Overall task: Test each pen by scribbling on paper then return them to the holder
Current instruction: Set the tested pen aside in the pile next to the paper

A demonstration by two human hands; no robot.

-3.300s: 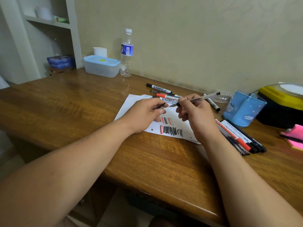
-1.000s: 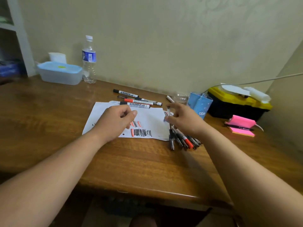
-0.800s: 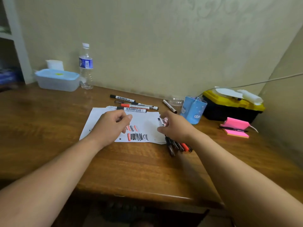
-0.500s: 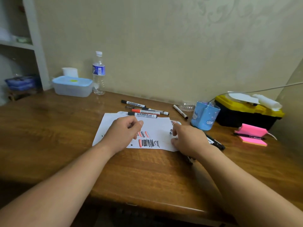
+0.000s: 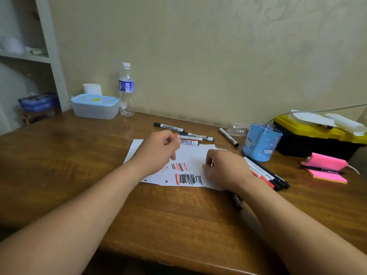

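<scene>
A white paper with red and black scribbles lies on the wooden desk. Several markers lie along its far edge, and one more marker lies further right. My left hand hovers there, its curled fingers touching the markers' near ends and lifting nothing. My right hand rests on the paper's right part, fingers loosely curled and empty. A pile of pens lies just right of it. The blue pen holder, with cat prints, stands behind the pile.
A water bottle and a lidded plastic box stand at the back left beside a shelf. A yellow-lidded black toolbox and pink sticky notes sit at the right. One pen lies under my right wrist.
My right hand laid its pen with the pile and came left onto the paper. My left hand moved from the paper's middle up to the markers. The view swung slightly.
</scene>
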